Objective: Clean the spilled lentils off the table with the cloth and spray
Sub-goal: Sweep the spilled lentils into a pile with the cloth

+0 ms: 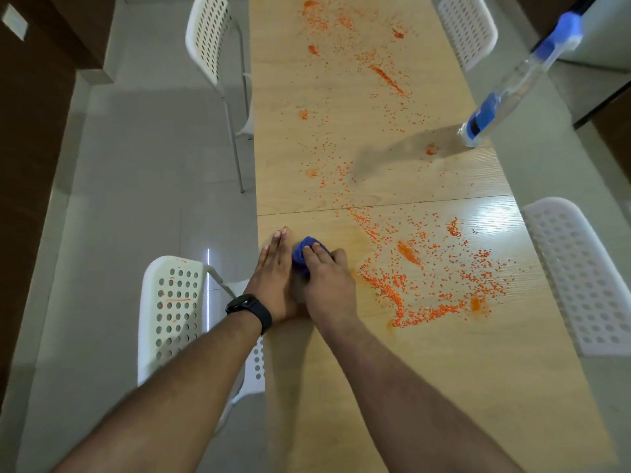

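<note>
Orange lentils (416, 274) lie scattered along the long wooden table (426, 387), thickest in front of me on the right and thinner toward the far end. My right hand (327, 281) grips a bunched blue cloth (304, 252) against the tabletop near the left edge. My left hand (273, 278) lies flat with straight fingers at that left edge, touching the cloth's side. A clear spray bottle (515, 83) with a blue label and blue trigger head stands on the table's right edge, farther away.
Four white perforated chairs flank the table: one near left (170, 312), one far left (208, 35), one near right (587, 274), one far right (467, 25). A seam (426, 201) crosses the tabletop. Pale floor tiles (136, 158) lie to the left.
</note>
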### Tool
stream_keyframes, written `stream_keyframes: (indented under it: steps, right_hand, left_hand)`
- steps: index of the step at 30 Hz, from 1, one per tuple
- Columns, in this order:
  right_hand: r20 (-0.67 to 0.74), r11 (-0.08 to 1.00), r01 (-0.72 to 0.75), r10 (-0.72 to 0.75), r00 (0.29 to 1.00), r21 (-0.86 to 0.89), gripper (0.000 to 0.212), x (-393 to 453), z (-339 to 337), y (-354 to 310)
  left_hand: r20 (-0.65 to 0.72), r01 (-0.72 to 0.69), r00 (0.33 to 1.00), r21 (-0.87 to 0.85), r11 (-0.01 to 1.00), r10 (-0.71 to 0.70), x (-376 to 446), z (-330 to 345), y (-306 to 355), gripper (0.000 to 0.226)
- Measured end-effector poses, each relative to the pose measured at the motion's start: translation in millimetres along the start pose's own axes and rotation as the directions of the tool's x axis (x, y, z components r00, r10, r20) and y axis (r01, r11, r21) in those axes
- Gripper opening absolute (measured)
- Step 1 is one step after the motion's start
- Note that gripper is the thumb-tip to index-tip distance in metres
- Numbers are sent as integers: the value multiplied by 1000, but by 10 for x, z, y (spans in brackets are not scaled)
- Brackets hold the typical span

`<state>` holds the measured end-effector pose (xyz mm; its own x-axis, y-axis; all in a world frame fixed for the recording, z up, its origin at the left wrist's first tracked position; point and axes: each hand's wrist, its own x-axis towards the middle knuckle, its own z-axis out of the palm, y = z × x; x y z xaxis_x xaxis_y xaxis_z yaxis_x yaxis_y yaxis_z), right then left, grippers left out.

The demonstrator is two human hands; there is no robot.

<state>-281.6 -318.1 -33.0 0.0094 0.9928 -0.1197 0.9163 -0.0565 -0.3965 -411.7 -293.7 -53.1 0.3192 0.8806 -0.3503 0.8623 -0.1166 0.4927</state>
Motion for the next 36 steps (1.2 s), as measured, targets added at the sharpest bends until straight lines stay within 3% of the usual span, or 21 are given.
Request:
stream_keyframes:
  steps: [4,7,10,15,19,21,23,27,33,36]
  right_hand:
    - [-72,995,-64,58,996,-75,51,404,-80,247]
    - [-121,967,-254,249,961,-26,54,701,-263,511]
    - [-135,950,-310,310,941,20,61,772,-399,653]
    - [-144,988,-134,144,979,76,70,327,-376,441]
    - [17,998,56,-55,998,-14,68,37,-186,188]
    - [66,986,149,-144,987,-73,61,118,-127,157]
    - [46,983,154,-150,988,-96,50,316,-117,160]
    - [-32,996,51,-53,998,-79,52,729,-180,258]
    - [-156,976,-217,217,964,18,55,829,-369,490]
    - [-181,977,-201,211,961,69,67,510,-450,482]
  left_hand:
    - [30,44,999,-26,999,-43,0,4,23,183]
    - [32,56,998,-39,998,-55,1,27,38,185]
    - [40,62,997,-48,997,-60,-13,34,80,181]
    - [36,66,997,-83,994,-64,-98,46,120,174]
    - [12,90,996,-123,988,-89,-111,69,107,177]
    - [-9,111,994,-145,983,-113,-106,61,98,180]
    - [-5,119,993,-121,985,-121,-102,40,94,183]
    - [8,145,989,-73,987,-145,-67,18,104,187]
    - [0,143,990,-104,984,-144,-100,29,133,183]
    - [-15,133,991,-110,985,-136,-140,64,143,177]
